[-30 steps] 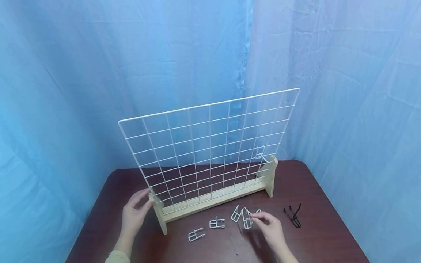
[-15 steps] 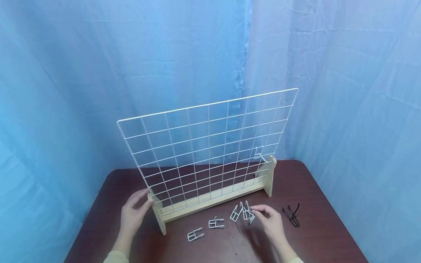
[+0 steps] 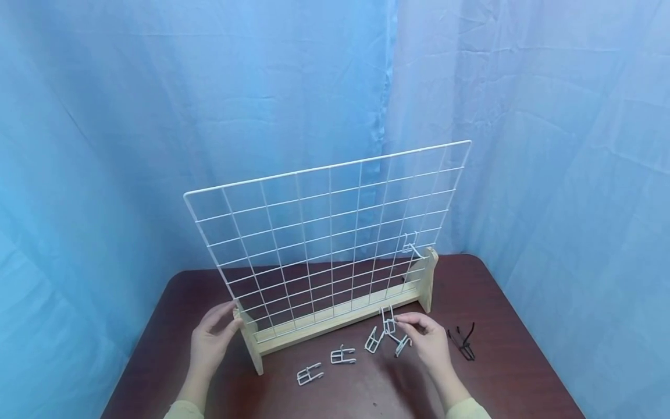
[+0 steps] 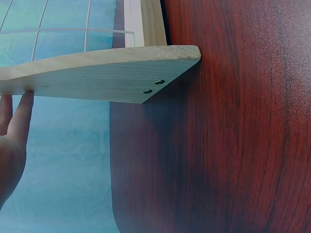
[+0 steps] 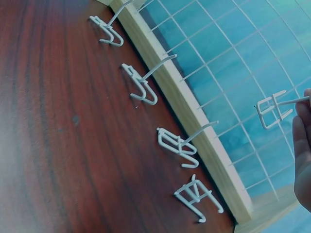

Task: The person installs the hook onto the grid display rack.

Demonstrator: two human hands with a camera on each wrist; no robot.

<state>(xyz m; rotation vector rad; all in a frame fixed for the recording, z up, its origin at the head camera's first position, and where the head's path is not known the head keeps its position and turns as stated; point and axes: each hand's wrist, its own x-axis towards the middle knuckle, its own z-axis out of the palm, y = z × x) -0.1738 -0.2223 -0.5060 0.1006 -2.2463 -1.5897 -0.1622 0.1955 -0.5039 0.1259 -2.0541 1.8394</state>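
My right hand (image 3: 428,337) pinches a white wire hook (image 3: 388,323) by its stem, above the table just in front of the wire grid; in the right wrist view this hook (image 5: 273,109) shows beside the fingers. Beneath it on the table lies another white hook (image 3: 402,345). Several more lie leftward in a row, including one (image 3: 374,340) close by and one (image 3: 342,354) nearer the middle. My left hand (image 3: 209,343) holds the left upright (image 3: 248,337) of the wooden stand, which carries the white wire grid (image 3: 330,233); a fingertip touches the upright's outer face (image 4: 112,77).
One white hook (image 3: 412,247) hangs on the grid at lower right. A black wire hook (image 3: 463,344) lies on the dark red table (image 3: 502,372), right of my right hand. A blue curtain (image 3: 282,87) stands behind the table and along both sides.
My right hand has lifted the hook forward towards the grid and tilted it, its two prongs now pointing up and away from the hook lying below. My left hand stays on the upright.
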